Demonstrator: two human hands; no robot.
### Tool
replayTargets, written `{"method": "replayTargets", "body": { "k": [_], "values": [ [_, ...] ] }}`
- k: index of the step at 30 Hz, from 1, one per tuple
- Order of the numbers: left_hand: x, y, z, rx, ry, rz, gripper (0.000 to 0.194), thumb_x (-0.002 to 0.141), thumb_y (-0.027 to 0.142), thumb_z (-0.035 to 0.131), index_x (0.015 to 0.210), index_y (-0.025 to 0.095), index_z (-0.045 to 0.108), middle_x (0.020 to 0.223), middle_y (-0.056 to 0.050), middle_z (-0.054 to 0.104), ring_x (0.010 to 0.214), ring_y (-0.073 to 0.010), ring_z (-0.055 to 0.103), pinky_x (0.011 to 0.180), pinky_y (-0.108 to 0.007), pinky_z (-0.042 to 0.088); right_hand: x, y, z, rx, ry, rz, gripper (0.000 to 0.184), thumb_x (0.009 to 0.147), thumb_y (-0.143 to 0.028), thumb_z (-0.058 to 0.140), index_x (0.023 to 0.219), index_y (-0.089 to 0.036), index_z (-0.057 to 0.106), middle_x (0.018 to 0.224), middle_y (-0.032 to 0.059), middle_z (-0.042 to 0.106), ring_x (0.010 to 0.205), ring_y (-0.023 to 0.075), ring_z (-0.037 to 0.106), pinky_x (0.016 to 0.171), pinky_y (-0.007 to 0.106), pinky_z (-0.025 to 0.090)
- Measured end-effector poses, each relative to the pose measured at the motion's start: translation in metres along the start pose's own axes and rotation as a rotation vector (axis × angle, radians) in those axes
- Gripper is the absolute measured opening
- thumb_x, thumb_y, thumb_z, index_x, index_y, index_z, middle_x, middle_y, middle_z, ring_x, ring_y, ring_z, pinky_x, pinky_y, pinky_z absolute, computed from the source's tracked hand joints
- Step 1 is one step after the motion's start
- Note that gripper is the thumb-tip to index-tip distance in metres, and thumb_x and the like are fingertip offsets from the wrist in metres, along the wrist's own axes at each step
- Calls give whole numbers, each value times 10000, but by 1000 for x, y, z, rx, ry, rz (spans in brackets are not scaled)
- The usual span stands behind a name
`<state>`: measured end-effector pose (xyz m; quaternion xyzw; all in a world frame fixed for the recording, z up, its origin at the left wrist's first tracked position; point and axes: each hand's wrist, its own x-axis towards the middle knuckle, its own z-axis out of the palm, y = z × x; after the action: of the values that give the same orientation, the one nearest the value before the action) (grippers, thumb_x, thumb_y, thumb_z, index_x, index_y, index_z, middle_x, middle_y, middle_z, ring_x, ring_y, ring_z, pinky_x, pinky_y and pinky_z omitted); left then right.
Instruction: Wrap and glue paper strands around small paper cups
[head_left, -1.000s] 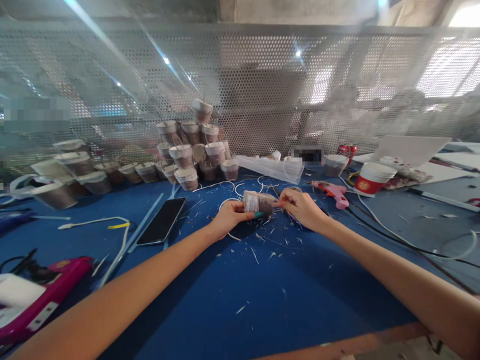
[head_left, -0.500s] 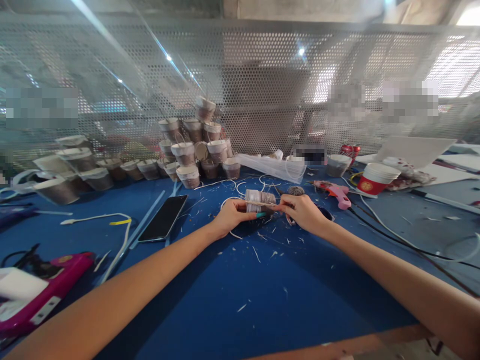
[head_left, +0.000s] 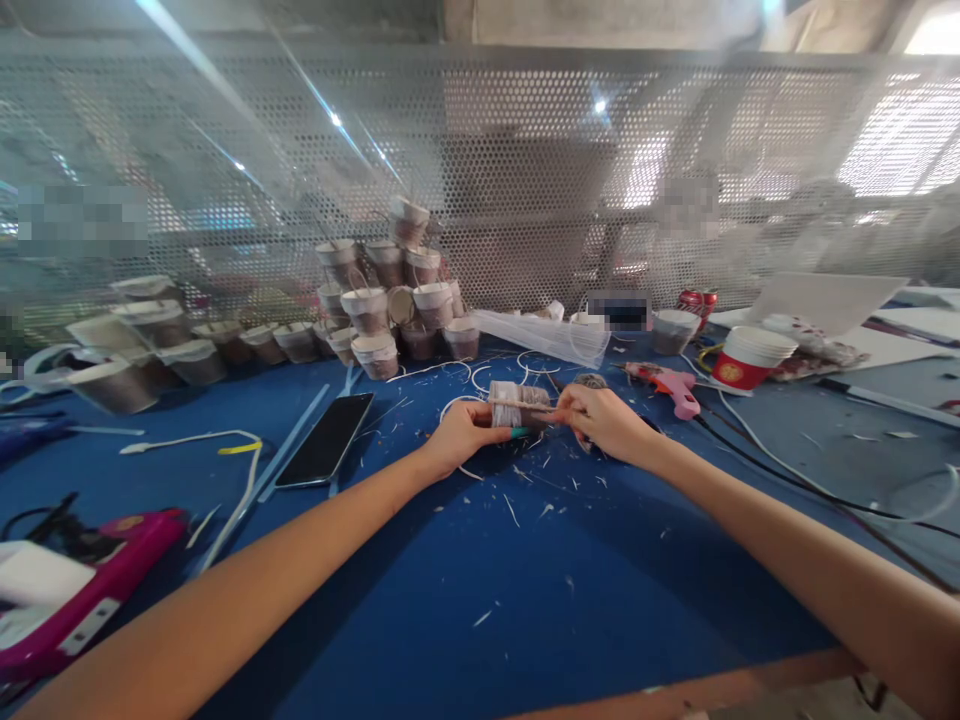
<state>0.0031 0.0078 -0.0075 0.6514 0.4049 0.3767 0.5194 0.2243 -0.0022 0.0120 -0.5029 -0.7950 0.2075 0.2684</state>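
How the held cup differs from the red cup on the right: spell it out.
The held cup lies sideways in the left hand; the red cup stands upright on the table. The held cup looks dull grey-brown and pale; the red cup is bright red and white. A strand crosses the held cup to the right hand; none crosses the red cup. Both are round-sided.

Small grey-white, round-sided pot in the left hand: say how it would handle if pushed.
The pot would likely roll if laid sideways, given its curved wall. It seems light, held in the left hand's fingers. Its banded surface probably isn't very slippery.
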Motion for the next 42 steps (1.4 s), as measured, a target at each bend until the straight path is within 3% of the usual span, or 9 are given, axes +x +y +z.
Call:
{"method": "replayTargets", "body": {
  "k": [3, 7, 12, 17, 23, 27, 35, 42],
  "values": [
    [0, -1, 0, 7, -7, 2, 306, 587, 240, 737, 878, 153, 698, 881, -44, 723, 791, -165, 663, 807, -274, 491, -1, 0, 1, 87, 55, 5, 203, 756, -368, 562, 696, -200, 464, 511, -25, 601, 450, 109, 532, 482, 228, 342],
    [1, -1, 1, 38, -6, -5, 284, 581, 244, 738, 843, 141, 702, 846, -50, 726, 754, -167, 662, 773, -273, 499, -1, 0, 3, 41, 107, 1, 275, 781, -364, 527, 583, -200, 431, 518, -5, 612, 483, 105, 530, 511, 235, 345],
    [1, -1, 1, 31, -29, -4, 270, 578, 250, 736, 823, 140, 703, 840, -47, 726, 753, -172, 661, 769, -287, 501, 0, 2, 2, 10, 71, -15, 243, 821, -295, 463, 600, -197, 451, 513, -13, 611, 513, 108, 559, 542, 229, 361],
    [0, 0, 1, 8, -42, -6, 267, 567, 247, 743, 811, 147, 703, 829, -41, 727, 765, -179, 660, 785, -302, 499, 1, -2, 1, -71, 72, -19, 339, 849, -276, 389, 525, -195, 450, 485, -8, 582, 509, 113, 558, 574, 237, 389],
    [2, 0, 1, -28, -25, -12, 267, 574, 226, 741, 828, 153, 704, 830, -41, 725, 800, -180, 656, 811, -301, 489, 4, 0, 9, 205, 112, 29, 356, 852, -360, 358, 537, -203, 416, 397, -37, 487, 342, 89, 470, 443, 212, 380],
    [2, 0, 0, -22, -19, -15, 300, 576, 250, 745, 858, 158, 701, 852, -38, 724, 808, -179, 654, 824, -304, 483, 3, -2, 11, 228, 151, 57, 366, 847, -373, 384, 529, -197, 433, 399, -36, 489, 337, 83, 461, 437, 208, 370],
    [1, 4, 2, 28, -23, -31, 255, 567, 230, 742, 804, 145, 707, 790, -37, 725, 759, -181, 654, 785, -307, 486, 6, 2, 6, 205, 357, 52, 289, 818, -317, 437, 559, -190, 457, 432, -35, 498, 386, 83, 456, 468, 216, 353],
    [1, 2, 1, -14, 40, 45, 331, 576, 247, 741, 888, 156, 676, 889, -48, 714, 818, -187, 649, 816, -322, 475, 2, 5, -1, 317, 204, -76, 183, 791, -370, 508, 722, -200, 502, 525, -27, 543, 440, 92, 505, 440, 213, 370]
  ]
}}
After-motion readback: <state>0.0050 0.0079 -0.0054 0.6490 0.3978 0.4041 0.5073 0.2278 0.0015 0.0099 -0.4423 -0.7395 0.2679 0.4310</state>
